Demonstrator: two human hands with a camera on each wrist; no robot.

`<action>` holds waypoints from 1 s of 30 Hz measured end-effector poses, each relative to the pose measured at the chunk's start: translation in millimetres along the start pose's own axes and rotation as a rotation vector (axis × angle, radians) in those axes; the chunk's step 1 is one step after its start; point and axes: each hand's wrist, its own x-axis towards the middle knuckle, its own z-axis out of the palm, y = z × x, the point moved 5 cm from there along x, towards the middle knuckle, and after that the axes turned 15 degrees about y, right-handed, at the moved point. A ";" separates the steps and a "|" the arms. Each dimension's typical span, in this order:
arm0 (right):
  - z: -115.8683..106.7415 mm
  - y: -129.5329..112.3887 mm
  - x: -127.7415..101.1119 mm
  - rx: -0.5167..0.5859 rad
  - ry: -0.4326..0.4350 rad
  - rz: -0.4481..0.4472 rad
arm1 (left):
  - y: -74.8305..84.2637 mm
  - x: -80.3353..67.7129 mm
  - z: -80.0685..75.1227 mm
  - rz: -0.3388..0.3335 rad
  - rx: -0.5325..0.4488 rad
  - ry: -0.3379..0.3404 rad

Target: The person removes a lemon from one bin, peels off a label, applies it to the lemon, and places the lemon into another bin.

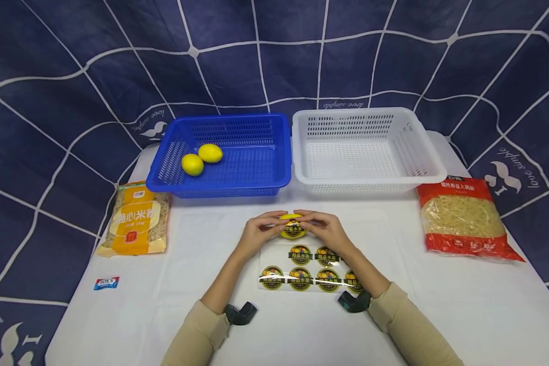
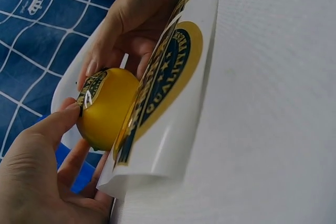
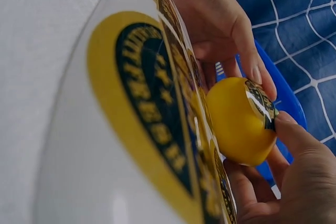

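Observation:
Between both hands is a yellow lemon [image 1: 292, 219], just beyond the sticker sheet. A round black-and-gold sticker [image 2: 93, 88] lies on its upper side. The left hand [image 1: 258, 233] holds the lemon from the left, thumb on the sticker's edge. From the other side the right hand [image 1: 326, 231] grips it, its thumb on the opposite edge of the sticker in the right wrist view. Below the lemon lies a clear sheet [image 1: 274, 254] bearing several matching stickers [image 1: 300, 279]. The right forearm hides part of that sheet.
A blue basket [image 1: 219, 193] holding two lemons [image 1: 201, 158] stands at the back left. Beside it is a white basket [image 1: 370, 180]. Pasta bags lie left [image 1: 137, 218] and right [image 1: 466, 216]. A small red-and-blue packet [image 1: 106, 283] lies at front left.

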 end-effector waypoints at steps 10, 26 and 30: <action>1.0 2.0 1.4 0.025 0.000 0.032 | 2.1 -0.4 0.6 -0.007 0.003 0.023; 1.8 -0.6 -3.2 0.023 0.022 -0.063 | 10.8 -7.1 5.0 0.321 0.184 0.099; 0.6 -4.0 -1.4 0.007 0.035 -0.102 | 12.5 -5.2 4.2 0.348 0.190 0.129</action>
